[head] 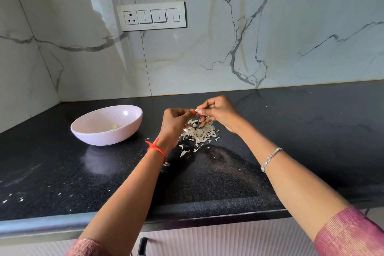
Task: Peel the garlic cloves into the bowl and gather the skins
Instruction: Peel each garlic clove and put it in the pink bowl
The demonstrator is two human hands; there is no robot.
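A small garlic clove [197, 111] is held in the air between the two hands, just above the far side of the pile of skins [199, 133]. It is pinched by the curled fingers [204, 107] of the right hand [219, 113] and is also gripped by the fingertips [188, 111] of the left hand [175, 119]. Its long axis seems to lie left to right, from one hand to the other. Which end is the tip cannot be told, because most of it is covered. The skins are spread on a black speckled tabletop [291, 131], and some loose flakes are seen nearer. A pale pink bowl [99, 139] is placed to the left, well apart from the pile, with one peeled clove [114, 126] inside. A marble wall [207, 52] with a switch panel [151, 16] is seen behind, and a corner is formed at the far left. The tabletop runs on wide to the right of the hands and is ended by a rounded near edge.
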